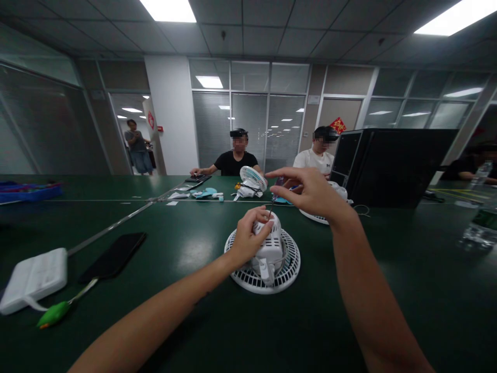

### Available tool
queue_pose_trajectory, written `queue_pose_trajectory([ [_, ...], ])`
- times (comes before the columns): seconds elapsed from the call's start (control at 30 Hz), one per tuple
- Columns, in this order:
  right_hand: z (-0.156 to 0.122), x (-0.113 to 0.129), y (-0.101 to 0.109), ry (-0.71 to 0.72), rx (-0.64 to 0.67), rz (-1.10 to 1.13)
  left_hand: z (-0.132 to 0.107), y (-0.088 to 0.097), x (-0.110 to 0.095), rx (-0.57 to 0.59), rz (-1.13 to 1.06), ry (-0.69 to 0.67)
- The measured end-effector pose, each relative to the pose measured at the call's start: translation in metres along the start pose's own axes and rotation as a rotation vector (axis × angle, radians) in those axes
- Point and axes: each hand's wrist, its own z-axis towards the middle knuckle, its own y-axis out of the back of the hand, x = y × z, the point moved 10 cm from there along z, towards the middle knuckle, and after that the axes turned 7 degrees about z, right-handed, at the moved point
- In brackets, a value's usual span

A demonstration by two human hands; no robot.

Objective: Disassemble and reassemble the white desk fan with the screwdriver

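— White plastic, that's the fan (272, 248), lying grille down on the green tabletop (407, 280), right in front. What can't you make out?
— The spot where the screwdriver (271, 208) meets it. The shaft is thin and dark. Its tip goes down at the top of the motor hump, and the left hand (248, 239) covers that side.
— And the fingers?
— The left fingers (261, 228) are wrapped around the hump, holding it. The right hand (314, 194) is above and behind, its fingers (285, 176) pinched narrow on the purplish handle, hiding most of it.
— Anything behind that hand?
— A second grille (316, 217), half blocked by the wrist. Further across, another fan (252, 182) stands tilted among small bits I can't name.
— Left side?
— A black phone (114, 256) lies flat beside a white box (34, 280) with a cord and a green clip-like thing (54, 314). What that is, I can't tell. A blue tray (27, 190) is cut off by the edge.
— Right?
— A black screen (388, 166), seen from the back, hides part of the person in white (313, 159). A person in black (235, 163) sits next to them. There's a blurred bottle (481, 228) at the edge.
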Motion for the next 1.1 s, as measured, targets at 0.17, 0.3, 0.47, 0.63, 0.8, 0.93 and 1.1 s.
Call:
queue_pose_trajectory([
  [0.17, 0.000, -0.003, -0.002, -0.008, 0.016, 0.000, 0.000, 0.005, -0.011, -0.010, 0.091, -0.062],
  [0.3, 0.002, -0.011, 0.008, -0.018, -0.124, -0.043, 0.001, 0.005, -0.018, 0.005, 0.181, -0.106],
  [0.47, -0.006, -0.021, 0.041, -0.026, -0.371, 0.037, 0.000, 0.003, -0.018, 0.029, 0.187, -0.120],
  [0.63, -0.021, -0.057, 0.056, -0.184, -0.328, 0.028, 0.000, 0.003, -0.016, 0.036, 0.177, -0.126],
  [0.8, -0.078, -0.122, -0.014, -0.512, 0.303, -0.143, 0.000, 0.003, -0.017, 0.025, 0.170, -0.129],
  [0.93, -0.148, -0.158, -0.060, -0.724, 0.603, -0.132, 0.001, 0.004, -0.019, 0.015, 0.168, -0.120],
  [1.1, -0.174, -0.167, -0.066, -0.825, 0.649, -0.157, 0.001, 0.006, -0.018, 0.008, 0.167, -0.114],
])
